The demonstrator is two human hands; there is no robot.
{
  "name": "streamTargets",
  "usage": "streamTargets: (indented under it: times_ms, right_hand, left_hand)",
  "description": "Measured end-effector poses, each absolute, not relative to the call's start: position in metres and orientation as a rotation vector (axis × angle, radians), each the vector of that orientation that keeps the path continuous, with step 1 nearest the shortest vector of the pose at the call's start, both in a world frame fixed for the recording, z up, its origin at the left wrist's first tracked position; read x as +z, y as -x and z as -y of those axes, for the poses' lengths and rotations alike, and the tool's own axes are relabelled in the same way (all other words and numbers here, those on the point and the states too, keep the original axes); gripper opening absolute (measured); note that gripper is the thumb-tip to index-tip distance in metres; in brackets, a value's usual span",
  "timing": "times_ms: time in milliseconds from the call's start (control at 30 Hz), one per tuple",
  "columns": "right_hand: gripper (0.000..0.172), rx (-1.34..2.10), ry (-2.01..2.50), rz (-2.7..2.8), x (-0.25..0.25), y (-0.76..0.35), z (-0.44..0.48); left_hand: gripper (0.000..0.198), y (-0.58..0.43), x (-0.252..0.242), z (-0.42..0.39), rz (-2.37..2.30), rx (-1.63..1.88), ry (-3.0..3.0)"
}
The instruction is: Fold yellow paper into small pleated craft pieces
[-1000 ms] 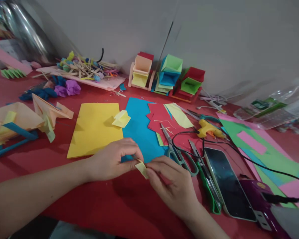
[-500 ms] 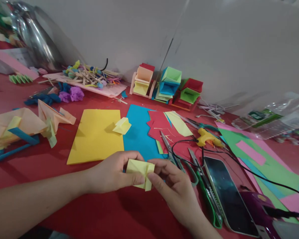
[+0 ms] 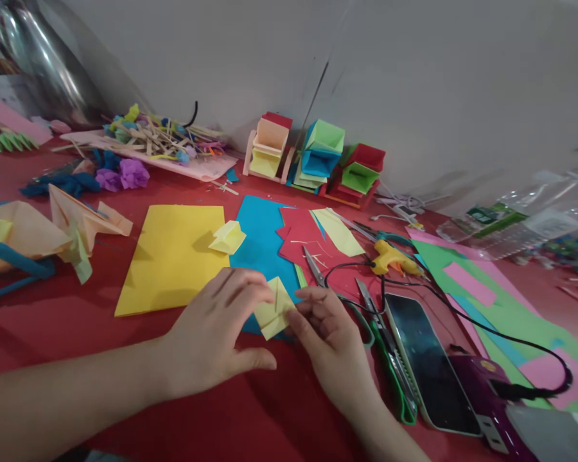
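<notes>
My right hand (image 3: 334, 346) pinches the paper (image 3: 275, 309); my left hand (image 3: 205, 340) gapes (thumb spread), scissors (image 3: 314, 266) beyond my right fingers.

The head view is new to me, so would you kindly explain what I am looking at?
There is no machine here: you see a person's own two bare hands. One camera, worn on the head, looks forward and down at them, so the arms come in from the bottom of the picture.

The right hand holds a small folded paper. The left hand is open beside it; whether it touches the paper is hard to tell.

On the red table lie a yellow card, a blue sheet, scissors and a phone. Paper boxes stand near the wall.
</notes>
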State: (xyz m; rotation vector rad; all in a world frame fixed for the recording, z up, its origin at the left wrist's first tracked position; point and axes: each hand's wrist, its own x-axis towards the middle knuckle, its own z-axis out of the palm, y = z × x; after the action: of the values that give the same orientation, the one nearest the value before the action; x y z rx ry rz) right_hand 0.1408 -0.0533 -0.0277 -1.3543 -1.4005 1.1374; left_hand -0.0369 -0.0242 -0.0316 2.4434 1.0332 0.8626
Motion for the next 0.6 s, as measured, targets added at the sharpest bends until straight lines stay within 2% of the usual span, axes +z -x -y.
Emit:
streamTargets:
  times_ms: [133,400,600]
  right_hand:
    - [0.02,0.904,1.452,1.683,-0.032,-0.14,0.055]
    - [0.02,0.211,1.561,2.206,-0.031,-0.147,0.055]
    - [0.01,0.404,1.461,2.234,-0.031,-0.151,0.049]
  left_hand:
    - [0.021,0.035,-0.034,0.017,-1.073,0.601,-2.575]
    - [0.012,0.037,-0.033,0.01,-0.941,0.422,-2.522]
    - [0.01,0.038,-0.034,0.008,-0.964,0.41,-2.486]
